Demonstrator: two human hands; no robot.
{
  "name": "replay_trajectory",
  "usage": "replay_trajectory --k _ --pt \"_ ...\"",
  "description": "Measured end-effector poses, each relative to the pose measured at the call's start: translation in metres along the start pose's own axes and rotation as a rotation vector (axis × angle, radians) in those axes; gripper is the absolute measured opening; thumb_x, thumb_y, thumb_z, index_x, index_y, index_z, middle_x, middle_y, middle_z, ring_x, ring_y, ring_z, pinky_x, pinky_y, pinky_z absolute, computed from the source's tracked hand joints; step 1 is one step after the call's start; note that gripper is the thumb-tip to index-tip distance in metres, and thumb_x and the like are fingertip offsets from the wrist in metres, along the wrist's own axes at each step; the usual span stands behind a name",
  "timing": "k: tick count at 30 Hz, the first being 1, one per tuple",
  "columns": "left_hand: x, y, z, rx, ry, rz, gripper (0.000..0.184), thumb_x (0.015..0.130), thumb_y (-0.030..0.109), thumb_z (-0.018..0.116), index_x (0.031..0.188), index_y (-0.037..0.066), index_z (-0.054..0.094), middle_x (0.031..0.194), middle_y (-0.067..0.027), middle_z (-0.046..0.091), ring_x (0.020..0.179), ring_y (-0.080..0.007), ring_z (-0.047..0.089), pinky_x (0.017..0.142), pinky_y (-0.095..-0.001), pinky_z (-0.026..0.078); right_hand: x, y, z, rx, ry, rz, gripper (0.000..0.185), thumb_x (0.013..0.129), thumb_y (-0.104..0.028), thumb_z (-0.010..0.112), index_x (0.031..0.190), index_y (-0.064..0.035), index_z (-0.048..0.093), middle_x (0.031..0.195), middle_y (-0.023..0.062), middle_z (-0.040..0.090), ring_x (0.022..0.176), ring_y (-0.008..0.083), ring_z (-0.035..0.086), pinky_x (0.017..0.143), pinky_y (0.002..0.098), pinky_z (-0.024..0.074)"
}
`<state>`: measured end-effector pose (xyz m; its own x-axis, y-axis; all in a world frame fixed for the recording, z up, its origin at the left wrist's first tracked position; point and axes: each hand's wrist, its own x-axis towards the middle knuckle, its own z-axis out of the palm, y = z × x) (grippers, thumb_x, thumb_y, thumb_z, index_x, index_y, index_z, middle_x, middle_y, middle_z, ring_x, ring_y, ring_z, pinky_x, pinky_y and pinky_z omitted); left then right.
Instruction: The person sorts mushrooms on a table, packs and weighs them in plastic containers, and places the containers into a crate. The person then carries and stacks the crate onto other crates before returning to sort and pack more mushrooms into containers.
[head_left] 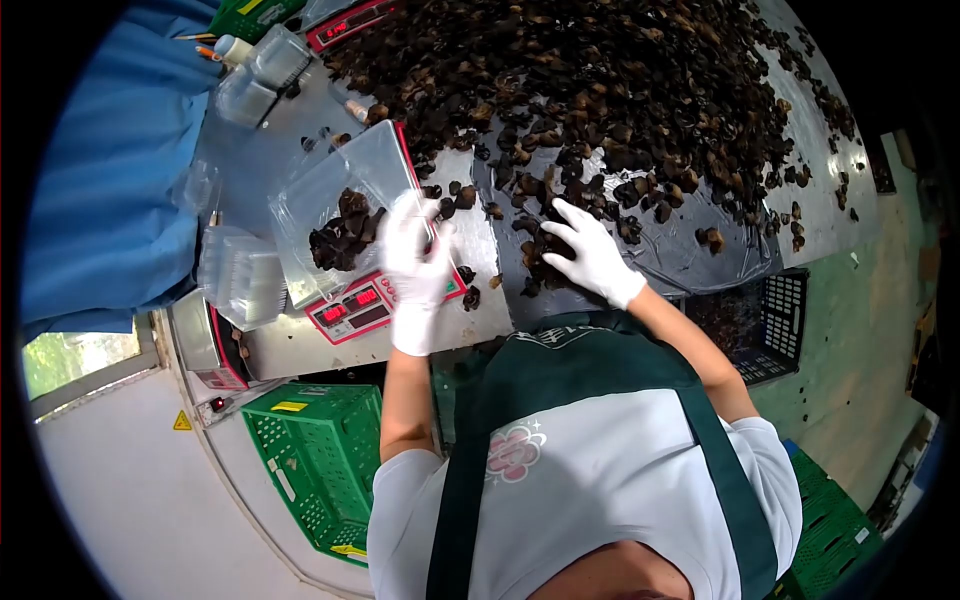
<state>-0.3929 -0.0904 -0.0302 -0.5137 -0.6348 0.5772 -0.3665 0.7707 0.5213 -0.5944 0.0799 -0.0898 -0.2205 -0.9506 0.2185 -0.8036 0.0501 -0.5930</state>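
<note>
Mushrooms [640, 110], too many to count, heap our worktop [826, 222] up to our spread, empty right fingers [574, 215]. One clump [345, 235] sits atop one scale [362, 306] beside our left fingers [408, 213], whose grip we can't tell.

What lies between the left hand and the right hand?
In the head view, past the edge of the digital scale by the left hand: metal tabletop with loose dark fungus pieces, then black plastic sheeting reaching under the right hand.

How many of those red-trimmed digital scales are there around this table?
3: the central scale, partly behind the left hand; the top scale, partly out of view; and the lower-left scale, near the window. Others may be hidden.
</note>
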Motion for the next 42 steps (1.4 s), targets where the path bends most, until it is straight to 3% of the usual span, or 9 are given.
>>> replay_trajectory --k 5,9,17,22,26,31,34,38,42 --pt "-0.059 0.030 0.075 -0.087 -0.535 -0.070 0.105 0.058 0.047 0.082 0.142 0.009 0.032 0.149 -0.0247 0.018 0.136 -0.0443 0.021 0.109 -0.0513 0.023 -0.049 0.015 -0.028 -0.073 0.202 0.253 0.043 0.077 -0.017 0.070 0.118 -0.0077 0.057 0.129 0.0150 0.052 0.114 0.0315 0.051 0.097 0.0387 0.0417" --pt "-0.047 0.053 0.115 0.197 -0.793 0.018 0.117 0.055 0.066 0.073 0.148 0.017 0.020 0.153 -0.0209 0.007 0.140 -0.0421 0.008 0.108 -0.0621 0.011 -0.078 0.047 -0.028 -0.130 0.251 0.424 0.043 0.079 -0.012 0.069 0.120 -0.0069 0.056 0.132 0.0143 0.051 0.115 0.0309 0.050 0.098 0.0373 0.0410" --pt "-0.009 0.058 0.176 0.186 -0.697 0.209 0.092 0.066 0.068 0.064 0.141 0.020 0.040 0.152 -0.0169 0.015 0.139 -0.0414 0.011 0.105 -0.0668 0.009 -0.070 0.047 -0.024 -0.102 0.331 0.425 0.039 0.080 -0.014 0.066 0.118 -0.0054 0.057 0.128 0.0169 0.053 0.114 0.0327 0.051 0.097 0.0386 0.0415" --pt "-0.053 0.062 0.149 -0.039 -0.670 0.292 0.052 0.075 0.043 0.067 0.115 0.010 0.060 0.142 -0.0107 0.038 0.136 -0.0319 0.026 0.108 -0.0592 0.015 -0.068 0.043 -0.019 -0.069 0.327 0.423 0.039 0.081 -0.015 0.065 0.118 -0.0058 0.058 0.127 0.0164 0.054 0.111 0.0325 0.052 0.095 0.0387 0.0422" --pt "-0.075 0.054 0.127 -0.061 -0.585 0.372 0.054 0.072 0.043 0.070 0.114 0.010 0.060 0.133 -0.0095 0.049 0.127 -0.0302 0.040 0.104 -0.0505 0.028 -0.071 0.046 -0.012 -0.095 0.295 0.389 0.039 0.080 -0.016 0.065 0.118 -0.0062 0.058 0.127 0.0152 0.054 0.110 0.0314 0.052 0.095 0.0383 0.0427" --pt "-0.060 0.059 0.123 0.100 -0.637 0.221 0.096 0.062 0.058 0.072 0.143 0.021 0.035 0.151 -0.0175 0.021 0.137 -0.0426 0.018 0.106 -0.0630 0.015 -0.062 0.048 -0.010 -0.137 0.254 0.370 0.042 0.078 -0.013 0.067 0.119 -0.0077 0.058 0.130 0.0136 0.051 0.111 0.0301 0.051 0.094 0.0376 0.0432" --pt "-0.035 0.066 0.145 0.207 -0.764 0.180 0.104 0.063 0.066 0.068 0.147 0.024 0.024 0.154 -0.0161 0.010 0.139 -0.0443 0.011 0.104 -0.0681 0.011 -0.058 0.051 -0.007 -0.129 0.240 0.403 0.048 0.076 -0.011 0.068 0.122 -0.0088 0.055 0.132 0.0132 0.050 0.112 0.0301 0.050 0.095 0.0371 0.0429" --pt "-0.028 0.074 0.171 0.174 -0.758 0.305 0.096 0.063 0.065 0.069 0.144 0.025 0.033 0.154 -0.0164 0.012 0.137 -0.0446 0.015 0.103 -0.0673 0.017 -0.058 0.062 -0.005 -0.132 0.305 0.393 0.054 0.076 -0.009 0.068 0.127 -0.0100 0.050 0.134 0.0134 0.048 0.113 0.0306 0.050 0.095 0.0367 0.0430" --pt "-0.037 0.073 0.180 0.177 -0.666 0.451 0.067 0.075 0.051 0.065 0.130 0.016 0.049 0.140 -0.0115 0.039 0.109 -0.0284 0.046 0.081 -0.0470 0.041 -0.062 0.067 -0.005 -0.134 0.311 0.394 0.050 0.077 -0.010 0.067 0.125 -0.0096 0.052 0.134 0.0127 0.048 0.112 0.0306 0.050 0.095 0.0366 0.0433"
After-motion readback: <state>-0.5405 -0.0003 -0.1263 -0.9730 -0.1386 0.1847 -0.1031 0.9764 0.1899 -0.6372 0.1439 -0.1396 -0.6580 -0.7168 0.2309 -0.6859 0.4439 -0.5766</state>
